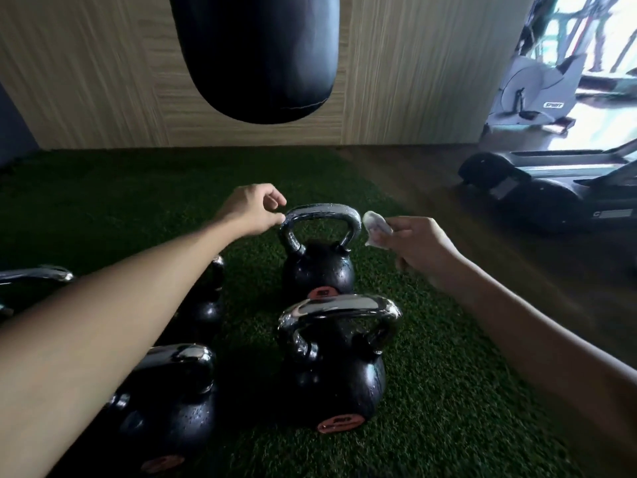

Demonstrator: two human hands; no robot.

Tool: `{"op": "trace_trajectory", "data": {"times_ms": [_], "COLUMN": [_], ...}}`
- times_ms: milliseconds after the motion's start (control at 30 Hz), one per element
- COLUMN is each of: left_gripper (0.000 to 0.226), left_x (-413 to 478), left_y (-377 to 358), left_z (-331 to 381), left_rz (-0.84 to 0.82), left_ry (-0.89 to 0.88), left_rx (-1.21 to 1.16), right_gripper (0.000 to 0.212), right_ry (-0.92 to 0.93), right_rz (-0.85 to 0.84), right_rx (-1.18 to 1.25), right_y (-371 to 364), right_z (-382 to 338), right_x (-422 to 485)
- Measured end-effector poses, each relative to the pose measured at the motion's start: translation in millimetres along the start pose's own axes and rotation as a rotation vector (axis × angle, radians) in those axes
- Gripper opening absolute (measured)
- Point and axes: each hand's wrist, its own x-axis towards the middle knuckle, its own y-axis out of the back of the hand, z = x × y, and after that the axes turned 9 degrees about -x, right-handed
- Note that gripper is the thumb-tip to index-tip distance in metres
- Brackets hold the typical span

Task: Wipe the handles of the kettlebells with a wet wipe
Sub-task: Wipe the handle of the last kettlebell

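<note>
Several black kettlebells with shiny chrome handles stand on green turf. The far kettlebell (pixel 317 267) has a wet, beaded handle (pixel 322 212). My left hand (pixel 253 210) hovers at the handle's left end, fingers curled loosely, holding nothing. My right hand (pixel 420 241) is just right of the handle and pinches a crumpled white wet wipe (pixel 377 225), which sits close to the handle's right corner. A nearer kettlebell (pixel 332 377) stands in front, and another (pixel 165 408) at the lower left. My left forearm partly hides one more kettlebell (pixel 206 305).
A black punching bag (pixel 255 56) hangs above the far turf before a wood-panel wall. A treadmill base (pixel 544 188) lies on the wooden floor to the right, with an exercise machine (pixel 537 91) behind it. Another chrome handle (pixel 34 274) shows at the left edge.
</note>
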Motion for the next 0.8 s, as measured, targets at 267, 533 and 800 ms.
{"op": "trace_trajectory", "data": {"times_ms": [267,533,800], "left_gripper": [0.039,0.025,0.026], "left_x": [30,65,79], "left_y": [-34,-20,-19], "left_z": [-22,-26,-30], "left_rz": [-0.013,-0.125,-0.231], "left_ry": [-0.033,-0.063,-0.014], "left_rx": [-0.206,-0.127,-0.181], "right_gripper": [0.031,0.037,0.041], "right_ry": [0.169,0.198,0.345], "right_rz": [0.096,0.018,-0.339], "right_rx": [-0.661,-0.819,-1.016], "right_y": [-33,-48,-52], "right_z": [-47,-84,-65], "right_x": [82,119,146]}}
